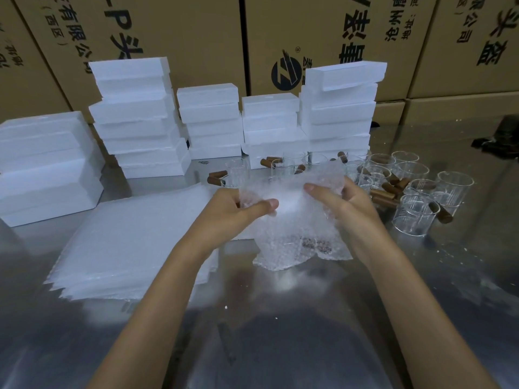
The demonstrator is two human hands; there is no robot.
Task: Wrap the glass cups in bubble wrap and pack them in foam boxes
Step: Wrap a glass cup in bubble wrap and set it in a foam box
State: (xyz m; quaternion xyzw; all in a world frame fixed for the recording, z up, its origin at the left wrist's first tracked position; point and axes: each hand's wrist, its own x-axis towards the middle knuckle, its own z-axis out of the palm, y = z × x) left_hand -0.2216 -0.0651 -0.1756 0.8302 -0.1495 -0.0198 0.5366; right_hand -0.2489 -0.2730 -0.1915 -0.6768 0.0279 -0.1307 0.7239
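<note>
**Both hands hold a bubble-wrapped bundle above the steel tabletop**

Brown cardboard cartons [179, 37] printed with black characters fill the background wall. In front of them spreads the shiny metal tabletop [266, 318], which carries everything else. Along its far edge stand several stacks of white foam boxes [134, 119], with a lower, broader stack at the far left [45, 167]. A flat pile of bubble wrap sheets [132, 242] lies left of centre, its near edge fanned out slightly.

To the right, a cluster of clear glass cups [415, 203] with brown wooden handles sits on the tabletop, some upright, some tipped; more cups stand just behind the hands.

At centre, the bubble-wrap bundle [292, 228] is lifted off the surface, its lower end hanging near the tabletop; a brown shape shows through the wrap low down. The left hand [238, 206] grips the bundle's left side, thumb pressed across the front. The right hand [339, 197] pinches the upper right edge, its grip curled round the wrap.
</note>
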